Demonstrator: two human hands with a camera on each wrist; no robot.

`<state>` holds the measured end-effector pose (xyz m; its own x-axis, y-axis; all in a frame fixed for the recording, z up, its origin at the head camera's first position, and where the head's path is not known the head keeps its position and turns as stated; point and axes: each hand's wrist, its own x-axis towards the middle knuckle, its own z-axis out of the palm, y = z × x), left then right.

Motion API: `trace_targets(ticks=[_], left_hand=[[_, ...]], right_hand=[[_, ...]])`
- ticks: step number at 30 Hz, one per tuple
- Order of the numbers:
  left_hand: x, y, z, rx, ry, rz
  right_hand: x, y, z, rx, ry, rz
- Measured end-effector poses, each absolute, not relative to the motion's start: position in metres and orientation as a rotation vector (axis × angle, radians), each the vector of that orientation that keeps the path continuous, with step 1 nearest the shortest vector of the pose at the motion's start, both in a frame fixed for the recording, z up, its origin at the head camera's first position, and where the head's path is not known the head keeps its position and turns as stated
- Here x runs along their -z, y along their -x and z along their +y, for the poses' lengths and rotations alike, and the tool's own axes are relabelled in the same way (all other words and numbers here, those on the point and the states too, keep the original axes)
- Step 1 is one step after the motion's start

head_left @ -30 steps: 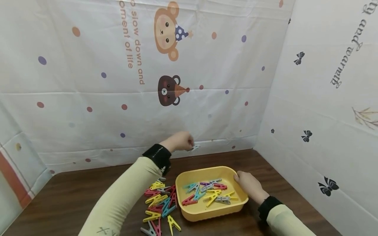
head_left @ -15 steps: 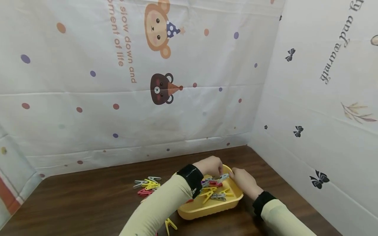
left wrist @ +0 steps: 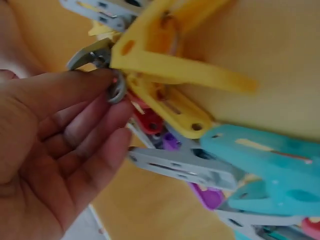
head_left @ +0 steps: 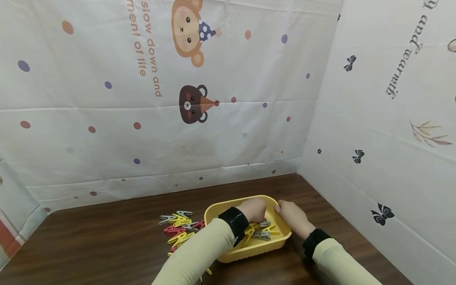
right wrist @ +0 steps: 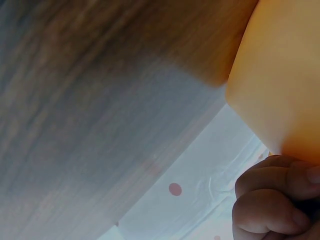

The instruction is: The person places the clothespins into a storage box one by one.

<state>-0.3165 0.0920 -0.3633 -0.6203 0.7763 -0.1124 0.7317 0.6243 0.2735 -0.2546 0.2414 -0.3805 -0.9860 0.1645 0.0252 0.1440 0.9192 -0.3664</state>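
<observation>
My left hand [head_left: 255, 209] reaches down inside the yellow plastic basket [head_left: 256, 251]. In the left wrist view its thumb and fingertips pinch a grey clothespin [left wrist: 89, 54], partly hidden by the thumb. Around the fingertips lie a yellow clothespin [left wrist: 175, 70], a turquoise clothespin [left wrist: 265, 160] and another grey clothespin [left wrist: 185, 166], with red and purple ones underneath. My right hand [head_left: 294, 217] grips the basket's right rim; its curled fingers [right wrist: 270, 182] show against the basket wall in the right wrist view. The left forearm hides part of the basket.
A loose pile of red, yellow and grey clothespins [head_left: 179, 225] lies left of the basket, partly behind the left sleeve [head_left: 203, 253]. The dark wooden table [head_left: 89, 237] meets printed white sheets [head_left: 160, 138] at the back and right.
My left hand has swung right and down from above the table's back into the basket, carrying a light grey clothespin. My right hand stays on the rim. The head view has shifted slightly.
</observation>
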Motion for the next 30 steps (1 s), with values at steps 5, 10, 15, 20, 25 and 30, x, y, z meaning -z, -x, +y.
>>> trace_targets(ticks=[5, 10, 15, 20, 25, 30], left_hand=[[0.367, 0.317, 0.088, -0.269, -1.339, 2.680], [0.366, 0.319, 0.084, -0.268, -1.345, 2.642], [0.359, 0.322, 0.078, -0.298, -1.338, 2.617], [0.339, 0.323, 0.060, -0.268, -1.378, 2.645], [0.302, 0.322, 0.019, -0.381, -1.470, 2.627], [0.275, 0.314, -0.034, -0.465, -1.481, 2.606]], right_hand=[[0.380, 0.256, 0.240, -0.566, 0.237, -3.028], [0.380, 0.256, 0.239, -0.547, 0.240, -3.032], [0.379, 0.255, 0.238, -0.531, 0.253, -3.031], [0.382, 0.256, 0.237, -0.526, 0.248, -3.032], [0.383, 0.257, 0.238, -0.536, 0.233, -3.034], [0.379, 0.256, 0.240, -0.524, 0.210, -3.036]])
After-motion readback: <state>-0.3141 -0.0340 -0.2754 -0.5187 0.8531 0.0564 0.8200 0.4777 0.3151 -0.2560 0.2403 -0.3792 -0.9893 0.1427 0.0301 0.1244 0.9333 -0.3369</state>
